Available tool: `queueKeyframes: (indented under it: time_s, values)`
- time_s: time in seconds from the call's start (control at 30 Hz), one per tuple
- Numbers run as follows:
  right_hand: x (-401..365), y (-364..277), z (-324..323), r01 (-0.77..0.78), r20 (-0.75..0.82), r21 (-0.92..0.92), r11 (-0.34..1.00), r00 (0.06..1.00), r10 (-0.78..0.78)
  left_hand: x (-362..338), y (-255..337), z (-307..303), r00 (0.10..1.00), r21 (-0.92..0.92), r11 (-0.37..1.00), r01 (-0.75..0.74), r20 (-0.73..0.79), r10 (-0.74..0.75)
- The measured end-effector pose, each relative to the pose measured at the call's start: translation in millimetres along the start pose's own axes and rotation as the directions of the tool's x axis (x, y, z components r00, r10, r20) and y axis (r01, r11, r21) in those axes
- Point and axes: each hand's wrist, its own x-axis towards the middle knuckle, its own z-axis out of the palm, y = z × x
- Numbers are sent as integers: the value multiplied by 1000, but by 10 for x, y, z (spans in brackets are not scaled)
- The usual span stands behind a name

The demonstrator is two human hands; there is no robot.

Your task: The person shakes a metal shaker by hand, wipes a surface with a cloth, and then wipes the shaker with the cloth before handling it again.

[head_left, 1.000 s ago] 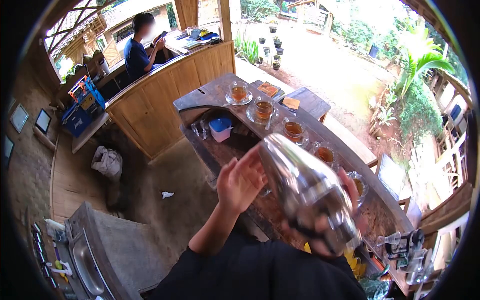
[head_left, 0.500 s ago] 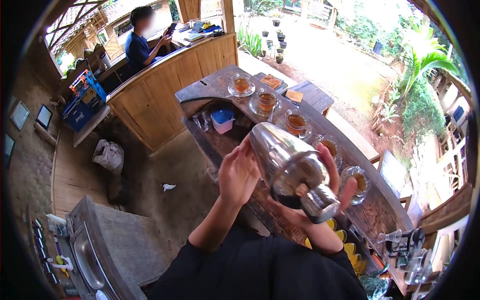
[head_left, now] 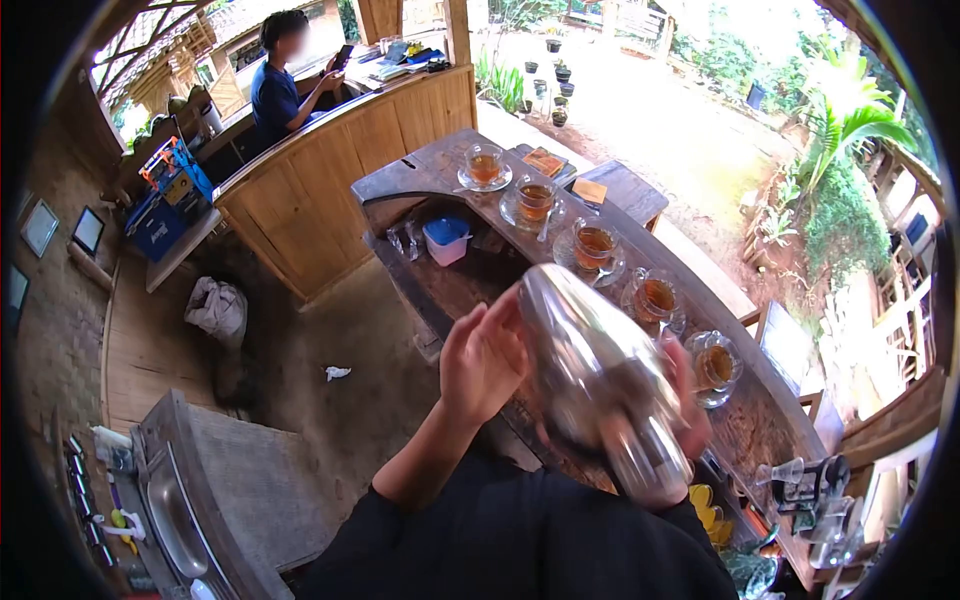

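A shiny metal cocktail shaker (head_left: 597,365) is held in front of my chest, tilted, its narrow capped end toward me and its wide base away. Motion blurs its lower part. My left hand (head_left: 485,365) presses against the base end on the left, fingers bent along its side. Around the right side curls my right hand (head_left: 692,405), partly hidden by the metal. Just beyond the shaker, several glass cups of brown tea stand in a row on saucers; one cup (head_left: 656,295) is close to my right fingers, another cup (head_left: 595,246) farther along.
The cups stand on a curved wooden counter (head_left: 440,160) with a blue-lidded tub (head_left: 446,240) on its lower shelf. Glassware (head_left: 835,525) is at the lower right, a sink (head_left: 178,515) at the lower left. A person (head_left: 280,95) holding a phone sits behind a wooden partition.
The shaker has swung, its cap end moving down toward me and its base shifting slightly right. My right hand has turned with it, and more of the fourth cup shows.
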Motion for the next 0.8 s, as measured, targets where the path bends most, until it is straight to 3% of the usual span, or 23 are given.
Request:
queueKeyframes:
  time_s: [0.03, 0.07, 0.1, 0.17, 0.2, 0.23, 0.3, 0.33, 0.37, 0.43, 0.47, 0.5, 0.53, 0.57, 0.6, 0.63, 0.67, 0.7, 0.73, 0.8]
  values:
    - [362, -87, -43, 138, 291, -510, 849, 957, 19, 25, -6, -48, 991, 34, 999, -11, -133, 15]
    - [391, -17, 138, 153, 151, -298, 942, 982, -112, 35, -17, -156, 990, 32, 998, -58, -130, 62]
    - [259, 25, 199, 167, 149, -294, 941, 981, -128, -5, 7, -121, 991, 37, 997, -66, -117, 70]
    - [-80, 62, 226, 67, -254, -131, 989, 962, -99, -159, 15, -41, 999, -117, 993, -20, 45, 26]
    - [-28, 31, 185, 69, -250, -130, 989, 963, -100, -198, -46, -135, 1000, -62, 998, -24, 11, 25]
    - [50, -61, 78, -23, -64, -172, 985, 998, 12, -177, -27, -127, 1000, -64, 998, -26, 5, 26]
    - [188, -190, -59, -173, 281, -300, 938, 924, 260, -122, 39, -97, 963, 130, 991, 15, -269, 21]
    - [325, -8, 175, 145, 260, -246, 958, 962, -78, -100, -4, -274, 978, -10, 997, -78, -193, 75]
    - [339, 4, 172, 170, 250, -213, 962, 961, -115, -136, 14, -251, 979, -11, 997, -78, -192, 74]
    - [148, -96, -126, 35, 322, -256, 966, 945, 51, -192, 99, -160, 996, -135, 989, -61, -72, 52]
    - [-170, 159, 334, 131, -280, 223, 966, 958, -65, -222, 94, -139, 998, -86, 995, -42, 34, 45]
    - [-270, 292, 500, 91, -628, 68, 994, 778, -29, -222, 82, -175, 999, -93, 995, -42, 25, 44]
    - [-175, 183, 317, 58, -266, -59, 997, 961, -72, -202, 81, -234, 999, -48, 998, -30, -16, 29]
    - [-25, 62, 104, 82, 138, -183, 980, 989, -57, -178, 91, -270, 998, 0, 1000, -16, -52, 16]
    - [106, 64, 85, -12, 320, -378, 926, 937, 143, -147, 71, -261, 993, -58, 997, -41, -112, 35]
    - [299, 148, 368, 335, 83, 5, 942, 939, -334, -174, 79, -247, 993, -58, 997, -43, -111, 37]
    - [361, -151, 207, 138, 208, -149, 979, 972, -105, -200, 102, -220, 995, -83, 995, -60, -87, 53]
    - [397, -454, 43, -44, 285, -321, 946, 948, 141, -213, 123, -192, 996, -107, 992, -73, -59, 67]
    - [303, -383, 90, -43, 283, -321, 946, 949, 139, -257, 112, -171, 997, -93, 993, -67, 30, 70]
    - [51, -133, 354, -106, -114, 43, 993, 987, 110, -247, 74, -229, 999, -105, 994, -44, 9, 45]
